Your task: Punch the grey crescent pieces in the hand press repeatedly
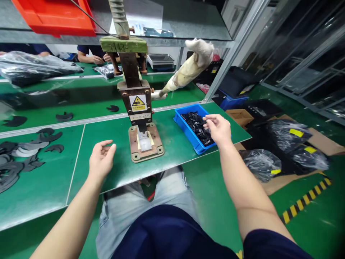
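Observation:
My left hand (101,160) hovers above the green table, left of the hand press (137,93). Its fingers are loosely bent, the thumb stands apart, and nothing shows in it. Over the right side of a blue bin (198,148) is my right hand (219,128), with fingertips and thumb drawn together. Whatever they pinch, if anything, is too small to make out. Small black plastic parts (195,124) fill the bin. Between my hands stands the press, with a pale block (146,144) on its base and a cloth-wrapped lever (183,73) reaching up to the right.
Curved black and grey pieces (32,147) lie spread at the table's left. A red bin (56,18) sits on the shelf above. Across the bench are another person's hands (101,59). Bagged parts (261,163) rest on the floor at right, beside a metal post (231,54).

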The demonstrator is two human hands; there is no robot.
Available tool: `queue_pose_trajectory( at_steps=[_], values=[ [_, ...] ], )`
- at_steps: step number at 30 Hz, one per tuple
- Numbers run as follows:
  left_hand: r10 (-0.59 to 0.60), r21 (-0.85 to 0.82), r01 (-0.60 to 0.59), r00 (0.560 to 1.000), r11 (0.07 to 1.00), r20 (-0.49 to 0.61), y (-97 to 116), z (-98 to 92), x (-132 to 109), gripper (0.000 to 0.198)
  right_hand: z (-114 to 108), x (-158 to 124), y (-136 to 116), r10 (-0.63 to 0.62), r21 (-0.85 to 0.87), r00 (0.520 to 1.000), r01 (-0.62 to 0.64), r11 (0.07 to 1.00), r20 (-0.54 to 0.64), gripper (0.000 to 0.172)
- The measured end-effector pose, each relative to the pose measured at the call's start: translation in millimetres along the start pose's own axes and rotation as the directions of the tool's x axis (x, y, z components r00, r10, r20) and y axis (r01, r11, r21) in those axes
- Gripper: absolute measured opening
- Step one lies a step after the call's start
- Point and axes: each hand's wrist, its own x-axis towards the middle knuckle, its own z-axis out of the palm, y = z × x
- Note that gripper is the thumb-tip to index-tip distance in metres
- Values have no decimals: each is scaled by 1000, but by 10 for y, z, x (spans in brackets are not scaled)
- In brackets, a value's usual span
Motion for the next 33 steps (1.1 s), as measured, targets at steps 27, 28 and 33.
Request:
queue_pose_trajectory(
  at_steps=[27,28,33],
  values=[
    [295,-276,-218,913,936,282,391,462,-1053,20,1816,-1612,-818,92,661,893,-393,640,441,35],
    [276,-285,-193,916,939,289,394,464,-1055,20,1819,-1611,-818,95,656,890,-398,641,446,36],
    [155,-363,-18,923,932,353,428,456,-1065,22,1832,-1599,-805,102,627,877,-413,660,470,39]
  ],
)
